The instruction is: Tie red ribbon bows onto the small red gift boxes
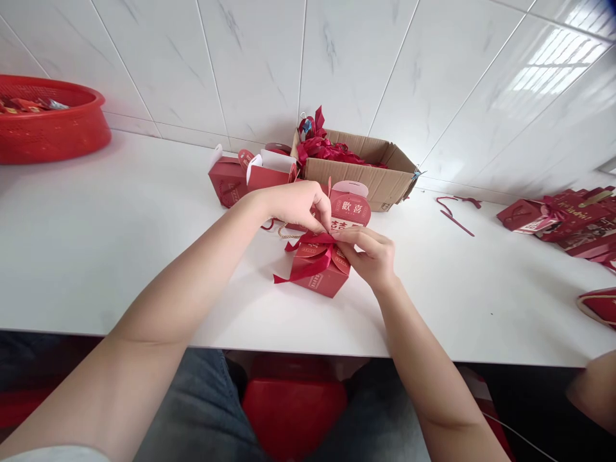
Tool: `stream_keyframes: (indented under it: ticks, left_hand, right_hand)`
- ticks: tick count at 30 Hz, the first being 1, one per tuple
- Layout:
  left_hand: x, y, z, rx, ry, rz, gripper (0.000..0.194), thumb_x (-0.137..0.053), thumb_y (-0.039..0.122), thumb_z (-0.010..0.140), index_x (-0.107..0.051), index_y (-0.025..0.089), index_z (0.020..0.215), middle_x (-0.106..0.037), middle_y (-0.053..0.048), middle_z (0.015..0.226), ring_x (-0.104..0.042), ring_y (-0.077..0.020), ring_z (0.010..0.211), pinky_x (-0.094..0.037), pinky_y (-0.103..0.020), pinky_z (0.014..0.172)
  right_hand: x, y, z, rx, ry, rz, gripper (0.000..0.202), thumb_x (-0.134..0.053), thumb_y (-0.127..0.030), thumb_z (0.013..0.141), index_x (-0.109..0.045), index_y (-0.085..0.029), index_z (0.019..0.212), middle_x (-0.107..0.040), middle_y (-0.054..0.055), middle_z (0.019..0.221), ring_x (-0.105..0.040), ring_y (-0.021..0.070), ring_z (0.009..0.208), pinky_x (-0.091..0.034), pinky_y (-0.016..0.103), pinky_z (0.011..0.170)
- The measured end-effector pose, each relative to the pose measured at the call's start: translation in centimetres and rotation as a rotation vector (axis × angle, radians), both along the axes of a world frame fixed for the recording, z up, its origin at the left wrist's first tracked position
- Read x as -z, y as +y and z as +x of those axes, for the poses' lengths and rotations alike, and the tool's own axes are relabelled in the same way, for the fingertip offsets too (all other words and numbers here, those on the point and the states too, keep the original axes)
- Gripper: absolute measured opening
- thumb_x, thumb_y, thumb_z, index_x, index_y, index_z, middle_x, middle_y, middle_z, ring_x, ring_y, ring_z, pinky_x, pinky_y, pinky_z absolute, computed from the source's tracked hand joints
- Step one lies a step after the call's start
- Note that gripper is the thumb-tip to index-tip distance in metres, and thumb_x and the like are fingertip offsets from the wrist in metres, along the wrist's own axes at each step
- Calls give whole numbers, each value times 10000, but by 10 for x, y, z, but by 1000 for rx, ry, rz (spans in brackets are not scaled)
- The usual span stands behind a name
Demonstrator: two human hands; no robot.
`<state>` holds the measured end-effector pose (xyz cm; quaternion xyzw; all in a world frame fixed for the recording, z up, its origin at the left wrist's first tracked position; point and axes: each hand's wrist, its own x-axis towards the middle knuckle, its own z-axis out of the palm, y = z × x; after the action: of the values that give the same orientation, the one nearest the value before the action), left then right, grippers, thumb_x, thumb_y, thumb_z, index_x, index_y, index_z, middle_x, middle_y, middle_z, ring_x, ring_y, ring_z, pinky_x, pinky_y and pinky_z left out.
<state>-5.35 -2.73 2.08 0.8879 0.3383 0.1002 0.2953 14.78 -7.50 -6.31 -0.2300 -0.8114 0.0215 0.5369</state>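
A small red gift box (321, 282) with printed characters stands on the white table in front of me. Across its top runs a dark red ribbon (317, 262), one tail hanging loose down the left side. Over the box's top, my left hand (308, 206) pinches the ribbon between thumb and fingers. Close beside it, my right hand (368, 251) grips the ribbon from the right, fingers closed. The fingertips of both hands meet at the ribbon's middle, and the exact knot or loop is hidden there.
Behind stands a cardboard box (356, 172) with red ribbons. More red gift boxes (231, 181) stand left of it. A red plastic basket (52, 135) is at far left. Ribbon scraps (455, 215) and a stack of red boxes (577, 221) lie right. A person's arm shows at lower right.
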Motion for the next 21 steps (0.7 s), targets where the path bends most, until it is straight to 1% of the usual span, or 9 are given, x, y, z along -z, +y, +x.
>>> stream_keyframes:
  ticks: [2, 5, 7, 9, 10, 14, 18, 21]
  left_hand:
    - [3, 2, 0, 19, -24, -48, 159, -670, 278, 702, -754, 256, 835, -724, 12, 855, -654, -161, 768, -491, -263, 678]
    - [5, 3, -1, 75, -33, -133, 318, -653, 236, 718, -721, 244, 1028, -706, 13, 797, -631, -128, 693, -467, -233, 635]
    - [3, 2, -1, 118, 6, -177, 383, -640, 222, 726, -707, 217, 1103, -698, 12, 759, -610, -113, 651, -449, -223, 624]
    - [0, 1, -1, 128, 47, -202, 374, -636, 223, 732, -723, 193, 1094, -697, 10, 726, -590, -107, 624, -435, -220, 620]
    - [-1, 0, -1, 114, 55, -202, 358, -636, 223, 733, -734, 190, 1076, -699, 10, 716, -583, -103, 616, -430, -219, 619]
    - [-3, -6, 1, 41, 23, -123, 272, -618, 200, 733, -774, 212, 955, -726, 13, 776, -587, -93, 631, -425, -213, 631]
    - [-2, -10, 1, 78, 7, -66, 262, -610, 195, 725, -780, 237, 920, -739, 13, 853, -613, -106, 685, -427, -216, 624]
    - [-1, -9, 0, 95, -10, -67, 246, -618, 200, 725, -779, 240, 907, -735, 11, 845, -622, -110, 702, -435, -213, 627]
  right_hand:
    - [0, 2, 1, -23, -4, 45, 185, -586, -109, 876, -710, -245, 854, -764, 23, 821, -737, 168, 763, -621, 286, 698]
    - [1, 4, 2, -51, -10, 137, 218, -603, -52, 852, -697, -239, 913, -770, 23, 842, -743, 165, 789, -628, 273, 717]
    - [2, 4, 2, -57, -15, 194, 225, -629, -39, 833, -688, -230, 937, -773, 26, 853, -744, 162, 790, -631, 261, 715]
    - [3, 5, 2, -69, -26, 227, 221, -647, -46, 826, -683, -222, 955, -774, 33, 870, -745, 165, 794, -637, 263, 712]
    - [3, 5, 2, -74, -32, 237, 218, -650, -53, 827, -682, -222, 963, -774, 34, 879, -745, 169, 803, -640, 271, 712]
    - [0, 4, 2, -61, -37, 294, 226, -676, -61, 810, -692, -236, 951, -773, 22, 852, -731, 180, 794, -639, 295, 670]
    - [-4, 3, 2, -39, -47, 328, 274, -710, -34, 769, -696, -236, 954, -771, 15, 810, -686, 175, 764, -621, 290, 638]
    - [-4, 2, 3, -38, -38, 330, 296, -699, -38, 782, -701, -259, 978, -771, 1, 832, -674, 168, 787, -619, 283, 655]
